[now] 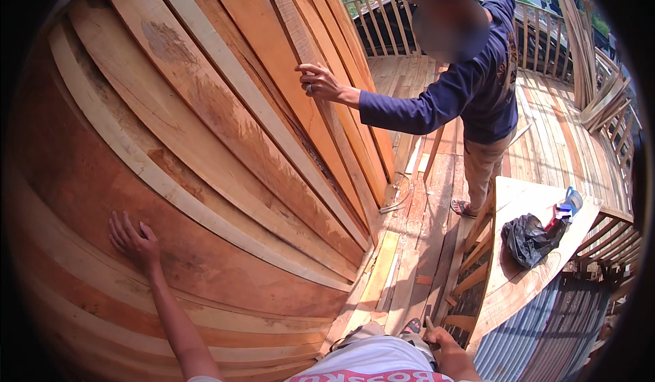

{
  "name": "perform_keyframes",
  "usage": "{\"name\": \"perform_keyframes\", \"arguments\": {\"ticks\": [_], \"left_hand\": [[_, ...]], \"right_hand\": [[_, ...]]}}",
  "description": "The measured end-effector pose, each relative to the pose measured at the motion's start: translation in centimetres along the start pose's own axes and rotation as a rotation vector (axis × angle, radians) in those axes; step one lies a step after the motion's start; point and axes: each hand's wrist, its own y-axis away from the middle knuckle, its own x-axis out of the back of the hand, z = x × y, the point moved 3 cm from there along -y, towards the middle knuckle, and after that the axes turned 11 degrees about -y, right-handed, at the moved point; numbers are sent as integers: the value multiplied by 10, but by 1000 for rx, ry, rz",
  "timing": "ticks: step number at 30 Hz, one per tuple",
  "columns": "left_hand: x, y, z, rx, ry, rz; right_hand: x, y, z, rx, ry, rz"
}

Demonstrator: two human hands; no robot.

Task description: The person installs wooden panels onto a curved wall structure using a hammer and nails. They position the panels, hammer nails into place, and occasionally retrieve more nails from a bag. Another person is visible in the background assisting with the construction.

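My left hand (pixel 136 244) rests on a broad reddish-brown board (pixel 225 262) of the plank wall, its fingers spread and nothing in them. Pale narrow strips (pixel 153 177) run along the wall beside that board. Low by my waist is my right hand (pixel 437 334), near the edge of the wooden ledge; most of its fingers are hidden, so I cannot make out whether it holds anything. Farther along, another person's hand (pixel 321 83) touches a narrow rough batten (pixel 290 23) on the same wall.
The other person (pixel 477 88), in a dark blue top, stands on the plank floor (pixel 423 245). On a wooden ledge (pixel 501 300) at right lie a black plastic bag (pixel 529 241) and a blue cap-like item (pixel 572 201). Corrugated metal sheets (pixel 546 331) lie below; a slatted railing (pixel 385 23) borders the deck.
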Motion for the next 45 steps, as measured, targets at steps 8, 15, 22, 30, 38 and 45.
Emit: {"name": "perform_keyframes", "arguments": {"ticks": [8, 15, 22, 30, 38, 45], "left_hand": [[0, 0, -7, -50, 85, 118], [-2, 4, -17, -66, 73, 142], [-1, 3, -19, -53, 115, 150], [7, 1, -17, -77, 138, 136], [1, 0, -19, -98, 135, 141], [6, -1, -19, -98, 111, 146]], "right_hand": [[10, 48, -11, 148, 326, 47], [13, 123, -59, -24, 142, 10], [8, 120, -48, -31, 52, 106], [8, 92, -19, -77, 107, 137], [-7, 54, 21, 182, 105, 160], [-3, 100, -28, -31, 76, 126]]}}
